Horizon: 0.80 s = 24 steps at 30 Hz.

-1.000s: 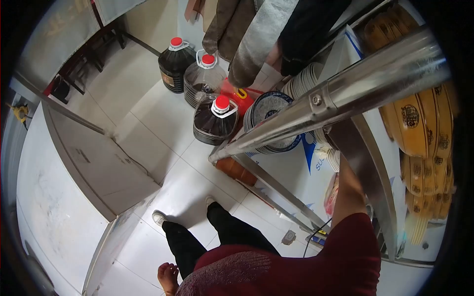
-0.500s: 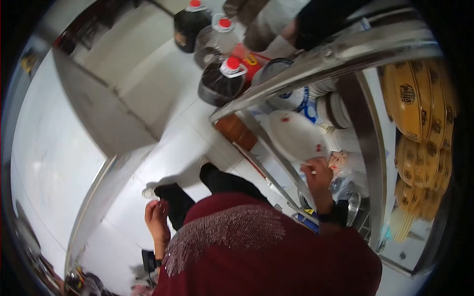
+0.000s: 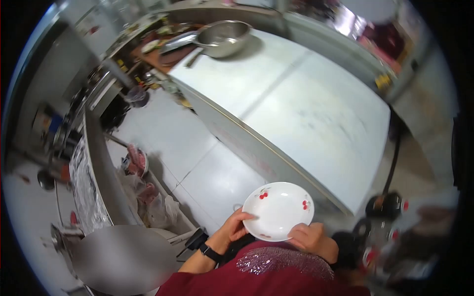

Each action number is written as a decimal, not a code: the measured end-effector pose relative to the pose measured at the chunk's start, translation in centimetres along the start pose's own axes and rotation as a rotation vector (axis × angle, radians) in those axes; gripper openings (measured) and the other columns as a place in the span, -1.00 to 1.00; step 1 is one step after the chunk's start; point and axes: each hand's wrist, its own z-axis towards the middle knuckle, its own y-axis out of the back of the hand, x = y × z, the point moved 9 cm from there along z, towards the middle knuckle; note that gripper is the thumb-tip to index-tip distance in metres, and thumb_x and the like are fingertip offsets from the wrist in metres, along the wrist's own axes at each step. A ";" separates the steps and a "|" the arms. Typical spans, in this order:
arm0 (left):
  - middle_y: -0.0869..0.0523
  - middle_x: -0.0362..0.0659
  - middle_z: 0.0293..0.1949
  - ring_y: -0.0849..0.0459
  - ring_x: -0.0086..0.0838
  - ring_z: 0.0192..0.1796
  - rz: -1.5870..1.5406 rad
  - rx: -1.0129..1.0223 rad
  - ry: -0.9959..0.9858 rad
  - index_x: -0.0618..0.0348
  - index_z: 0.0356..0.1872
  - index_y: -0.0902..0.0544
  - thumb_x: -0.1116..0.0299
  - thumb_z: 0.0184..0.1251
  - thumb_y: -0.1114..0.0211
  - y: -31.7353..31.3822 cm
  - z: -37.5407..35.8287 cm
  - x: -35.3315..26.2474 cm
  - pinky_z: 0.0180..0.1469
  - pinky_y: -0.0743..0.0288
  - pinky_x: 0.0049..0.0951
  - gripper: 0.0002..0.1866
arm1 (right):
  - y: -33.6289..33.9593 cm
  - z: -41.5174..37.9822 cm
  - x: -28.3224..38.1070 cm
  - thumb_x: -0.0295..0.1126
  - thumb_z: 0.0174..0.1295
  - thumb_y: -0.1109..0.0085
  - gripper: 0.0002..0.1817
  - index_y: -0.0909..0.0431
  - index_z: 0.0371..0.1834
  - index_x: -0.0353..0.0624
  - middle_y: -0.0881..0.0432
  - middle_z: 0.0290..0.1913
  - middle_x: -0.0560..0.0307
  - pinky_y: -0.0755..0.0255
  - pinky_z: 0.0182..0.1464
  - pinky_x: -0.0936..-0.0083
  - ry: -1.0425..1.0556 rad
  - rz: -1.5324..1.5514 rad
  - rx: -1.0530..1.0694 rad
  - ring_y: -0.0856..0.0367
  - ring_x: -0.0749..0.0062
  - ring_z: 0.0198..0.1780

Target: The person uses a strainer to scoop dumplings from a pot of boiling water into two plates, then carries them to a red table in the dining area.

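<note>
A white plate [image 3: 278, 212] with red cherry designs near its rim is held level in front of my body. My left hand [image 3: 232, 229] grips its left edge, with the thumb lying over the rim. At the lower right edge, my right hand [image 3: 312, 240] is closed on the rim. Fingers beneath the plate are hidden by it. Beyond the plate stands a long white worktop [image 3: 296, 103], apart from both hands.
A steel bowl [image 3: 224, 42] sits at the worktop's far left end near a cutting board [image 3: 165, 56]. Bags [image 3: 160, 209] fill a bin on the left. Dark jugs [image 3: 385, 204] stand on the right. A blurred grey oval [image 3: 123, 259] covers the lower left.
The view has turned from the rack toward the worktop. The plate at my right hand has come out of the rack, and my left hand now grips it too.
</note>
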 end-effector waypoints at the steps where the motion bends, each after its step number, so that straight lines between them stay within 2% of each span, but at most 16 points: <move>1: -0.38 0.07 0.05 -0.47 -0.18 0.04 -0.020 0.015 -0.060 0.34 0.14 -0.16 0.52 0.03 -0.08 1.1 -0.4 -2.7 0.06 -0.42 -0.21 -0.43 | -1.7 3.1 -0.4 -0.36 -0.17 -0.28 -0.81 -0.48 -0.48 -0.06 -0.48 -0.47 0.27 -0.30 -0.62 0.55 0.018 0.042 0.089 -0.47 0.46 -0.57; 3: -0.37 0.06 0.04 -0.44 -0.18 0.06 -0.141 0.013 -0.253 0.34 0.14 -0.16 0.62 -0.12 -0.04 3.4 -1.5 -8.7 0.10 -0.38 -0.21 -0.36 | -4.9 9.2 -1.5 -0.36 -0.16 -0.28 -0.80 -0.48 -0.44 -0.07 -0.48 -0.43 0.26 -0.34 -0.58 0.57 0.106 0.046 0.169 -0.49 0.43 -0.55; 4: -0.37 0.06 0.04 -0.44 -0.18 0.06 -0.149 0.029 -0.307 0.34 0.14 -0.16 0.62 -0.12 -0.04 2.9 -2.2 -9.0 0.10 -0.38 -0.21 -0.36 | -4.8 10.4 -1.0 -0.36 -0.15 -0.27 -0.78 -0.48 -0.40 -0.08 -0.49 -0.40 0.25 -0.38 -0.53 0.58 0.150 0.061 0.218 -0.51 0.39 -0.52; 5: -0.38 0.06 0.04 -0.43 -0.17 0.07 -0.176 -0.011 -0.436 0.34 0.14 -0.17 0.60 -0.14 -0.05 5.0 -2.8 -12.6 0.11 -0.36 -0.22 -0.36 | -6.2 14.5 -0.7 -0.36 -0.15 -0.27 -0.78 -0.48 -0.40 -0.08 -0.49 -0.40 0.25 -0.38 -0.53 0.58 0.191 0.053 0.229 -0.51 0.39 -0.52; 7: -0.36 0.05 0.07 -0.37 -0.17 0.12 -0.217 -0.072 -0.645 0.32 0.14 -0.17 0.59 -0.16 -0.06 7.3 -3.9 -17.6 0.16 -0.28 -0.20 -0.33 | -6.9 20.7 -1.3 -0.49 -0.18 -0.27 -0.72 -0.46 -0.34 -0.16 -0.50 -0.40 0.12 -0.43 -0.46 0.61 0.125 0.188 0.170 -0.55 0.42 -0.50; 8: -0.36 0.05 0.07 -0.37 -0.17 0.12 -0.226 -0.075 -0.667 0.32 0.14 -0.17 0.59 -0.16 -0.06 7.9 -4.1 -19.4 0.16 -0.28 -0.20 -0.33 | -7.7 23.3 -1.0 -0.49 -0.18 -0.27 -0.72 -0.46 -0.34 -0.16 -0.50 -0.40 0.12 -0.43 -0.46 0.61 0.146 0.190 0.180 -0.55 0.42 -0.50; 10: -0.34 0.03 0.08 -0.33 -0.19 0.15 -0.276 -0.175 -0.870 0.32 0.15 -0.17 0.61 -0.18 -0.03 10.1 -5.7 -23.3 0.20 -0.22 -0.19 -0.33 | -8.6 28.1 -2.9 -0.54 -0.07 -0.18 -0.72 -0.41 -0.24 -0.25 -0.52 -0.33 0.10 -0.45 -0.38 0.64 -0.120 0.413 0.122 -0.57 0.48 -0.44; 11: -0.34 0.03 0.08 -0.33 -0.19 0.15 -0.289 -0.181 -0.876 0.32 0.15 -0.17 0.61 -0.18 -0.03 10.5 -6.2 -24.3 0.20 -0.22 -0.19 -0.33 | -9.2 30.1 -2.8 -0.54 -0.07 -0.18 -0.72 -0.41 -0.24 -0.25 -0.52 -0.33 0.10 -0.45 -0.38 0.64 -0.117 0.413 0.137 -0.57 0.48 -0.44; 13: -0.34 -0.02 0.09 -0.31 -0.22 0.16 -0.402 -0.294 -1.015 0.23 0.17 -0.14 0.65 -0.23 0.00 12.8 -8.2 -27.8 0.23 -0.17 -0.26 -0.28 | -11.5 35.1 -4.8 -0.54 0.05 -0.07 -0.78 -0.38 -0.20 -0.29 -0.52 -0.30 0.11 -0.45 -0.37 0.67 -0.320 0.721 0.098 -0.56 0.53 -0.40; 16: -0.34 -0.03 0.09 -0.31 -0.22 0.16 -0.465 -0.352 -1.141 0.24 0.16 -0.15 0.64 -0.23 0.01 17.4 -10.7 -33.1 0.23 -0.16 -0.24 -0.29 | -17.0 43.0 -6.6 -0.48 0.13 -0.03 -0.76 -0.38 -0.14 -0.31 -0.54 -0.28 0.09 -0.41 -0.35 0.70 -0.413 0.829 0.192 -0.57 0.55 -0.36; 20: -0.37 -0.03 0.06 -0.34 -0.23 0.14 -0.501 -0.510 -1.331 0.27 0.13 -0.20 0.62 -0.25 0.01 24.4 -14.0 -40.3 0.21 -0.19 -0.25 -0.31 | -23.6 55.6 -6.7 -0.47 0.17 0.04 -0.79 -0.38 -0.14 -0.30 -0.54 -0.32 0.09 -0.40 -0.36 0.72 -0.381 0.959 0.262 -0.57 0.56 -0.39; 24: -0.42 -0.03 0.02 -0.38 -0.23 0.10 -0.534 -0.682 -1.425 0.31 0.11 -0.23 0.57 -0.25 -0.01 28.9 -17.6 -47.1 0.19 -0.20 -0.29 -0.34 | -30.1 70.3 -4.7 -0.45 0.21 0.08 -0.80 -0.37 -0.15 -0.30 -0.53 -0.34 0.12 -0.38 -0.38 0.72 -0.231 1.023 0.423 -0.55 0.58 -0.41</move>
